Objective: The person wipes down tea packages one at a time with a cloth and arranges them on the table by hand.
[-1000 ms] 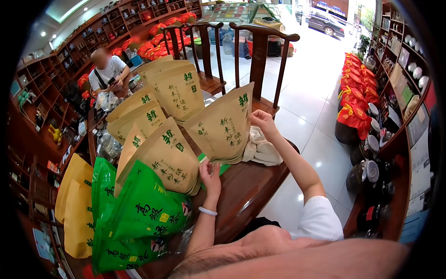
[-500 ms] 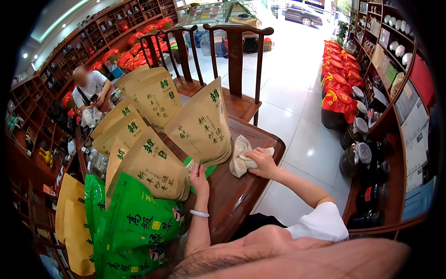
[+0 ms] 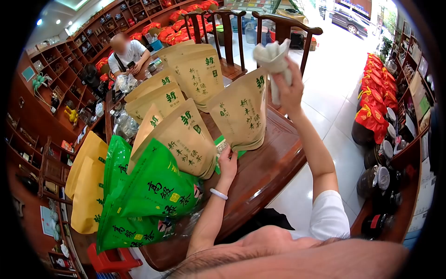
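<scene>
Raised above the table's right end, my right hand (image 3: 291, 86) is closed round a bunched white cloth (image 3: 274, 58), slightly blurred by motion. Just left of it stands a brown paper pouch (image 3: 241, 111) with green lettering. My left hand (image 3: 227, 162) is low at the table, its fingers closed on a small green packet (image 3: 222, 146) with a pale window, partly hidden between this pouch and another brown pouch (image 3: 188, 139). Shiny green bags (image 3: 158, 186) lie left of my left forearm, with yellow bags (image 3: 88, 186) beyond them. More brown pouches (image 3: 197, 74) stand farther back.
Dark wooden chairs (image 3: 283, 28) stand behind the table (image 3: 251, 186). Across the table at the back left sits a person (image 3: 130, 56) holding a phone. Jars with red covers (image 3: 371, 116) line the right shelves. A red stool (image 3: 111, 260) is at the lower left.
My right hand has lifted the cloth off the tabletop and up beside the pouch. My left hand stays at the green packet. The whole view has shifted.
</scene>
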Available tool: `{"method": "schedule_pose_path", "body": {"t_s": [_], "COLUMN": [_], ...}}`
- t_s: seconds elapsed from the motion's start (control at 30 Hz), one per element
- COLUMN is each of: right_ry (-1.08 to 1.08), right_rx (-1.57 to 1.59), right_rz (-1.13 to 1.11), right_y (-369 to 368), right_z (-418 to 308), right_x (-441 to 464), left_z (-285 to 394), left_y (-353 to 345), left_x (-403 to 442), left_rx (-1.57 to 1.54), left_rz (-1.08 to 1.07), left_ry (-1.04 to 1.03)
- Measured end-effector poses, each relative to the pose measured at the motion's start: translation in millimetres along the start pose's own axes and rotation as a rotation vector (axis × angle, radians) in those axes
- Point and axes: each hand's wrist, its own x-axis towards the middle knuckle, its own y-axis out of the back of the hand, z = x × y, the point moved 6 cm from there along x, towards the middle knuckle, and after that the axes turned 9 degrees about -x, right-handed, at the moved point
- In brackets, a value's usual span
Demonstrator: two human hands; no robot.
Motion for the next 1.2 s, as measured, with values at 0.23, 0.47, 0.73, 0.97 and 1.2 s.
{"method": "schedule_pose_path", "body": {"t_s": [0.23, 0.47, 0.73, 0.97, 1.2], "right_ry": [0.297, 0.224, 0.510, 0.335, 0.045], "right_rx": [-0.073, -0.058, -0.237, -0.269, -0.245], "right_rz": [-0.659, -0.290, -0.354, -0.882, -0.309], "right_y": [-11, 14, -47, -22, 26], "right_z": [8, -23, -69, -2, 12], "right_x": [-174, -91, -57, -191, -82], "left_z": [-18, -6, 5, 17, -3], "left_y": [1, -1, 1, -1, 3], "left_x": [1, -1, -2, -4, 0], "left_rx": [0.072, 0.045, 0.277, 0.273, 0.315], "left_rz": [0.124, 0.027, 0.049, 0.024, 0.080], "left_ry": [-0.193, -0.027, -0.247, -0.389, -0.252]}}
